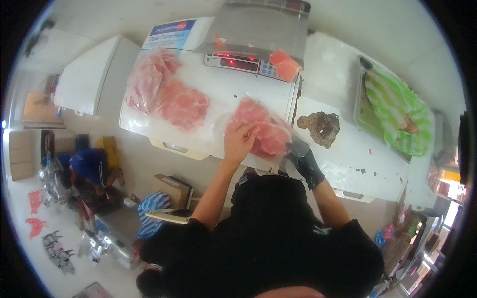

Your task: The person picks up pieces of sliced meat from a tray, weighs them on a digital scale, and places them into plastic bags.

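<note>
A clear plastic bag of sliced raw meat lies at the near edge of the white chest freezer lid. My bare left hand grips the bag's near left side, fingers curled in the film. On the bag's right side, my right hand in a black glove holds the plastic; its fingertips are partly hidden by the film. Farther left are a pile of meat slices and another bag of meat. Beyond them stands a digital scale with a metal tray, a meat piece at its corner.
Right of the bag, a second freezer lid has a rusty, peeled patch. A metal tray there holds a green-striped plastic bag. At the far left a person in blue crouches near a yellow crate. A cardboard box stands on the floor.
</note>
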A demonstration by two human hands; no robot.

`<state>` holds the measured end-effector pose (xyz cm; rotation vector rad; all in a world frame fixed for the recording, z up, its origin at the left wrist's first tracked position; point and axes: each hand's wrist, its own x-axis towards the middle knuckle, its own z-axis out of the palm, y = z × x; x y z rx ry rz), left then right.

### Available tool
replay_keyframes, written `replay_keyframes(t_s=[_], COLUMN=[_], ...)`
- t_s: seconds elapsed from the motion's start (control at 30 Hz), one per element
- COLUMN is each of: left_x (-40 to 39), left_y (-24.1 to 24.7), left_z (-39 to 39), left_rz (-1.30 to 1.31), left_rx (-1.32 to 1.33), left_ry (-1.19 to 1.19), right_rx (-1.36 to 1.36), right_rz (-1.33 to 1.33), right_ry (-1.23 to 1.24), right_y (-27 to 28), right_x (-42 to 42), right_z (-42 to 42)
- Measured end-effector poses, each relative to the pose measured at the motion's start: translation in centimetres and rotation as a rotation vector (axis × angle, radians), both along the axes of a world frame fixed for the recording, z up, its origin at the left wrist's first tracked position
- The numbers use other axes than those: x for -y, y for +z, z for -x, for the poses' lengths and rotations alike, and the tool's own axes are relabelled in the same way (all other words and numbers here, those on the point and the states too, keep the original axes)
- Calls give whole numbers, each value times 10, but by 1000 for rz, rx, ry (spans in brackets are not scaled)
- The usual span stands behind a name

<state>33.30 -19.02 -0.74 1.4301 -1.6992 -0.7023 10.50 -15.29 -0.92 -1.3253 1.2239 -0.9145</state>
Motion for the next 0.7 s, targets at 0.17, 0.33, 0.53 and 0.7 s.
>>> replay_keyframes(t_s=[0.17, 0.33, 0.53, 0.7], left_x=[7, 15, 12, 8], left_y=[10, -11, -25, -4], left_z=[-12, -17, -22, -19], left_rz=[38, 57, 159, 113], left_rx=[-65, -33, 23, -106], left_ry=[-33, -206, -230, -240], right_rx=[-93, 48, -510, -778], right_rz=[-84, -84, 97, 658], right_ry=[-27, -161, -621, -511], right_y=[-75, 1, 50, 80], right_x=[-9, -19, -1, 93], right_z=[13, 12, 68, 38])
